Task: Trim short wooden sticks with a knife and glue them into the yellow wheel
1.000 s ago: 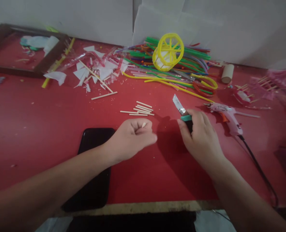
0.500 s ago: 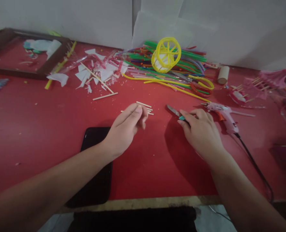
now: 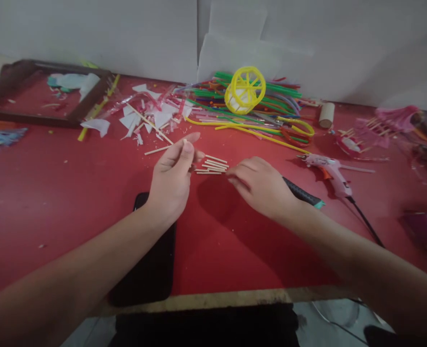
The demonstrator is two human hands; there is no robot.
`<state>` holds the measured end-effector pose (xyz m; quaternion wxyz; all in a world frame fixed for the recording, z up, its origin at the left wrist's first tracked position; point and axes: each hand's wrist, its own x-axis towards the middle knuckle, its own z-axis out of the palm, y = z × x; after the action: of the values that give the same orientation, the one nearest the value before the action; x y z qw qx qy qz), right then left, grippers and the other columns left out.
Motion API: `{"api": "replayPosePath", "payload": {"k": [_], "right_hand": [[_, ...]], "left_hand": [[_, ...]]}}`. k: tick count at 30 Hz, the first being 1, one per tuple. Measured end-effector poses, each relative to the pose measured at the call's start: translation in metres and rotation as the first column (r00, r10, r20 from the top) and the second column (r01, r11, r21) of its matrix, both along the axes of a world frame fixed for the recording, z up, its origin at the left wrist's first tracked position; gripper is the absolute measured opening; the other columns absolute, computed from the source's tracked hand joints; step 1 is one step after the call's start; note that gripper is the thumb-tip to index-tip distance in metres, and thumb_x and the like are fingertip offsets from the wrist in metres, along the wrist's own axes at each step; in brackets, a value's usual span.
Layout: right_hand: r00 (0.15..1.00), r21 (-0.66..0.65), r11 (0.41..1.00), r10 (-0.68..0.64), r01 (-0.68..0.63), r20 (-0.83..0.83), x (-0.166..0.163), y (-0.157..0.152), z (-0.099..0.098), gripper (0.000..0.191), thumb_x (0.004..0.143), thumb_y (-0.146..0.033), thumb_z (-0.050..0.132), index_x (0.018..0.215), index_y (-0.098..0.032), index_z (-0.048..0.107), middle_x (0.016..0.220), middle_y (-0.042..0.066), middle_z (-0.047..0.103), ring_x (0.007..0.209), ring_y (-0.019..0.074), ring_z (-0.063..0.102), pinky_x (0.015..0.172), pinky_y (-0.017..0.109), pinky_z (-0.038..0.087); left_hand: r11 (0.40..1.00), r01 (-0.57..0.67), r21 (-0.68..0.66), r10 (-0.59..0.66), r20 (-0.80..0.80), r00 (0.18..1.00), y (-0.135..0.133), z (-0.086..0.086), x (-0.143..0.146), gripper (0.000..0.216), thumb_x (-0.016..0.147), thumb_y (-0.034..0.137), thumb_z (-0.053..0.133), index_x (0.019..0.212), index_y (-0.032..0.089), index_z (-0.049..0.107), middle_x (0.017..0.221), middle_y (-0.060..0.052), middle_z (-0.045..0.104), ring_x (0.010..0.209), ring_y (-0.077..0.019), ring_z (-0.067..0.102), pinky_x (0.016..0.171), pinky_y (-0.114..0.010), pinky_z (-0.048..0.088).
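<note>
My left hand [image 3: 173,176] is raised to the left of a small group of short wooden sticks [image 3: 213,165], thumb pressed against the fingers. A tiny pale tip shows above the thumb; what it belongs to is unclear. At the right ends of the sticks is my right hand [image 3: 260,185], its fingertips drawn close together, and whether a stick is between them is hidden. A cutting tool with a black handle [image 3: 303,192] and a teal end lies on the red table behind my right wrist, its blade out of sight.
A pink glue gun [image 3: 329,172] with its cord lies to the right. Farther back are colored pipe cleaners [image 3: 213,91], a yellow wheel-like frame [image 3: 247,89], scissors, paper scraps [image 3: 159,115] and a brown frame [image 3: 36,115]. A black phone [image 3: 155,270] is under my left forearm.
My right hand has let go of the cutting tool and moved left to the sticks. My left hand has shifted left and up, uncovering more of them. The view has shifted slightly.
</note>
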<state>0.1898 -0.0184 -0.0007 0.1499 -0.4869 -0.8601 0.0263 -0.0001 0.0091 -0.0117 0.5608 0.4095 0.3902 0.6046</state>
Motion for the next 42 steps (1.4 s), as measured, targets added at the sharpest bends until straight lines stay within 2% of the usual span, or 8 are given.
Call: {"api": "replayPosePath", "payload": {"k": [7, 12, 17, 27, 34, 37, 40, 42], "right_hand": [[0.999, -0.03, 0.999, 0.022, -0.021, 0.039, -0.029, 0.021, 0.002, 0.026, 0.094, -0.014, 0.042, 0.098, -0.016, 0.068, 0.097, 0.009, 0.064, 0.087, 0.0203, 0.05, 0.083, 0.033, 0.038], [0.999, -0.044, 0.999, 0.012, -0.011, 0.032, -0.035, 0.027, 0.005, 0.026, 0.095, -0.016, 0.042, 0.097, -0.017, 0.068, 0.096, 0.009, 0.064, 0.088, 0.0207, 0.049, 0.084, 0.034, 0.038], [1.0, -0.099, 0.995, 0.006, -0.004, 0.02, -0.047, 0.04, 0.005, 0.023, 0.09, -0.013, 0.047, 0.095, -0.016, 0.07, 0.099, 0.01, 0.062, 0.093, 0.0216, 0.05, 0.083, 0.035, 0.037], [0.998, -0.294, 0.955, 0.011, -0.029, -0.062, -0.061, 0.063, 0.008, 0.004, 0.077, -0.018, 0.067, 0.074, -0.016, 0.068, 0.078, 0.005, 0.061, 0.068, 0.0136, 0.049, 0.066, 0.028, 0.035], [0.965, -0.384, 0.922, -0.138, 0.044, -0.222, -0.049, 0.058, 0.022, 0.006, 0.081, -0.016, 0.057, 0.077, -0.016, 0.062, 0.079, 0.004, 0.064, 0.07, 0.0133, 0.053, 0.067, 0.027, 0.039], [0.846, -0.486, 0.87, -0.314, 0.076, -0.43, -0.037, 0.051, 0.025, 0.009, 0.087, -0.024, 0.053, 0.089, -0.016, 0.058, 0.081, 0.003, 0.063, 0.065, 0.0114, 0.053, 0.063, 0.027, 0.042], [0.468, -0.674, 0.721, -0.545, -0.163, -0.696, -0.024, 0.037, 0.024, 0.017, 0.082, -0.024, 0.06, 0.098, -0.018, 0.057, 0.077, -0.002, 0.061, 0.059, 0.0083, 0.053, 0.058, 0.024, 0.045], [0.272, -0.695, 0.642, -0.64, -0.323, -0.719, -0.017, 0.026, 0.02, 0.027, 0.076, -0.024, 0.068, 0.101, -0.02, 0.059, 0.076, -0.004, 0.062, 0.06, 0.0077, 0.055, 0.058, 0.023, 0.047]], "left_hand": [[0.995, -0.097, 0.038, 0.096, 0.037, 0.995, -0.006, 0.012, -0.002, 0.011, 0.098, 0.03, 0.047, 0.088, 0.027, 0.051, 0.089, 0.002, 0.07, 0.073, -0.0119, 0.06, 0.07, -0.025, 0.048], [0.975, -0.212, 0.073, 0.217, -0.062, 0.974, -0.003, 0.005, -0.005, 0.007, 0.096, 0.033, 0.05, 0.092, 0.027, 0.052, 0.107, -0.001, 0.063, 0.082, -0.014, 0.059, 0.068, -0.025, 0.047], [0.968, -0.245, 0.052, 0.246, -0.007, 0.969, 0.001, 0.0, -0.005, 0.007, 0.093, 0.03, 0.057, 0.089, 0.025, 0.057, 0.1, -0.002, 0.058, 0.074, -0.0118, 0.055, 0.069, -0.025, 0.048], [0.996, -0.083, -0.015, 0.084, 0.125, 0.989, -0.005, 0.011, 0.001, 0.006, 0.093, 0.024, 0.056, 0.089, 0.023, 0.06, 0.071, 0.001, 0.056, 0.069, -0.012, 0.061, 0.066, -0.025, 0.054], [0.979, 0.151, -0.134, -0.12, 0.215, 0.969, -0.011, 0.018, 0.002, 0.014, 0.084, 0.031, 0.07, 0.086, 0.02, 0.063, 0.071, 0.004, 0.06, 0.062, -0.0077, 0.062, 0.056, -0.019, 0.055], [0.936, 0.295, -0.191, -0.251, 0.227, 0.941, -0.013, 0.018, 0.002, 0.018, 0.081, 0.034, 0.073, 0.086, 0.019, 0.065, 0.069, 0.004, 0.062, 0.059, -0.007, 0.061, 0.056, -0.017, 0.055], [0.919, 0.351, -0.182, -0.322, 0.171, 0.931, -0.014, 0.013, 0.003, 0.023, 0.079, 0.034, 0.075, 0.093, 0.018, 0.067, 0.075, 0.002, 0.067, 0.064, -0.0083, 0.063, 0.061, -0.019, 0.056], [0.94, 0.319, -0.118, -0.317, 0.04, 0.948, -0.015, 0.01, 0.003, 0.026, 0.078, 0.033, 0.075, 0.097, 0.018, 0.065, 0.079, 0.001, 0.068, 0.065, -0.009, 0.063, 0.062, -0.02, 0.055]]}}
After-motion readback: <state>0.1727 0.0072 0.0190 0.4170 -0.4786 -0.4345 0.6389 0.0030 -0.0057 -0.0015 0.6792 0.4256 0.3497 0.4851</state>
